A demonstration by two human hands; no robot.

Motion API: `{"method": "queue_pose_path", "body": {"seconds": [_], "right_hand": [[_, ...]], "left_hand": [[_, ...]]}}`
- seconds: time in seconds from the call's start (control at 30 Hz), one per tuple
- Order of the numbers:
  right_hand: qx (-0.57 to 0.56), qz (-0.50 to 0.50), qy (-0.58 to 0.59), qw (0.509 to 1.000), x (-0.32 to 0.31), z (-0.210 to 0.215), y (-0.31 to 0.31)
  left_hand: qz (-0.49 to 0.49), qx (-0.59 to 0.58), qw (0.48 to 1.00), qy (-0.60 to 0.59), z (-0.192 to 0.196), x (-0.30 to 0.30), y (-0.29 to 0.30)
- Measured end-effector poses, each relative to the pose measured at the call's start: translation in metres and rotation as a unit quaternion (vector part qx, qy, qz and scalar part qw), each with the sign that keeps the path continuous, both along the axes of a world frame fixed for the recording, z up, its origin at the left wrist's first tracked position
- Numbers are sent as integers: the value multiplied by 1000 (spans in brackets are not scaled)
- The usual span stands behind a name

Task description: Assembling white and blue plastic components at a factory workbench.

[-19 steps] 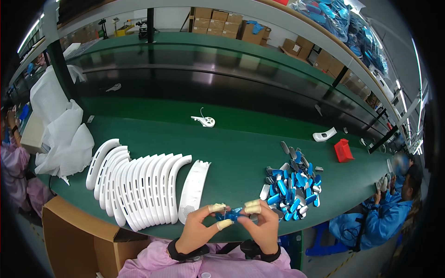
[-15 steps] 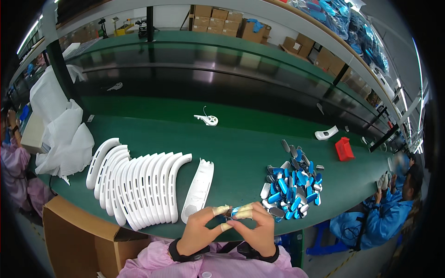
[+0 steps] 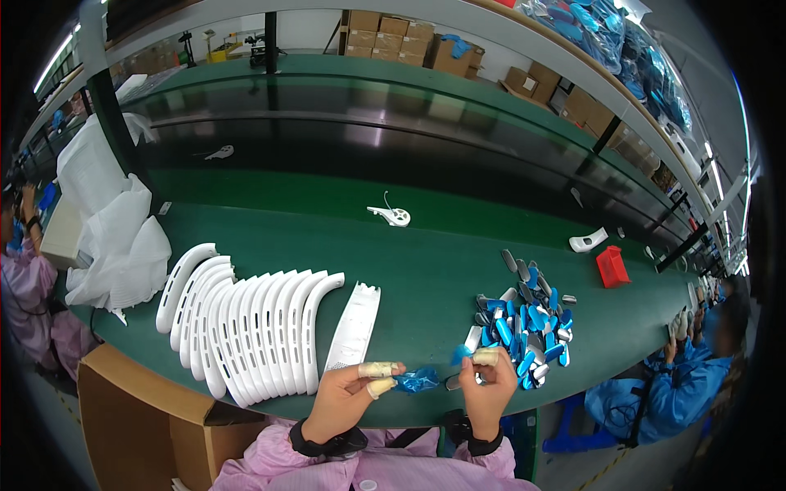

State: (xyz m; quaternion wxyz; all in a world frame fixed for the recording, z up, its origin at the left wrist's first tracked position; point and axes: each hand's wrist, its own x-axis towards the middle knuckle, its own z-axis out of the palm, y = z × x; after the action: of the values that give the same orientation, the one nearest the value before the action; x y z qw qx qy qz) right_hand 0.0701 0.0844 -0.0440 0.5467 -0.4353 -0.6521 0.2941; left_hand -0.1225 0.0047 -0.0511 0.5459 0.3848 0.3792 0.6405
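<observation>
My left hand (image 3: 348, 401) is closed in a pinch, with pale wraps on the fingertips. Crumpled shiny blue film (image 3: 417, 380) sticks out from those fingertips over the table's near edge. To the right, my right hand (image 3: 490, 393) pinches a small blue piece (image 3: 463, 353), blurred, between thumb and wrapped finger. A small silver-grey oval piece (image 3: 453, 382) shows by the right thumb; whether it is held I cannot tell. Just beyond the right hand lies a pile of small oval parts (image 3: 532, 323), blue, grey and white. A long white perforated shell (image 3: 354, 327) lies beyond my left hand.
Curved white slotted shells (image 3: 254, 335) stand in a row at left, beside white foam wrap (image 3: 123, 237). Farther off are a white part with a wire (image 3: 391, 216), a white shell (image 3: 588, 240) and a red bin (image 3: 612, 267). An open carton (image 3: 131, 417) stands lower left; co-workers sit both sides.
My hands were together over a small piece and have moved apart. The right hand has gone right with a blue piece; the blue film now shows at the left fingertips. The view has shifted slightly.
</observation>
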Motion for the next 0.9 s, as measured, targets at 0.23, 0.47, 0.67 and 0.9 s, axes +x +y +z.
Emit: {"method": "queue_pose_path", "body": {"seconds": [0.23,0.47,0.67,0.9], "right_hand": [[55,161,-410,896,7,-10,-7],[-145,327,-52,933,-14,8,-10],[-320,301,237,867,-32,8,-19],[-208,197,131,949,-28,8,-6]], "left_hand": [[21,-18,999,37,-5,-3,4],[44,-4,997,-71,-5,7,3],[32,-10,991,132,-22,-6,4],[210,-17,726,654,-12,-8,14]]}}
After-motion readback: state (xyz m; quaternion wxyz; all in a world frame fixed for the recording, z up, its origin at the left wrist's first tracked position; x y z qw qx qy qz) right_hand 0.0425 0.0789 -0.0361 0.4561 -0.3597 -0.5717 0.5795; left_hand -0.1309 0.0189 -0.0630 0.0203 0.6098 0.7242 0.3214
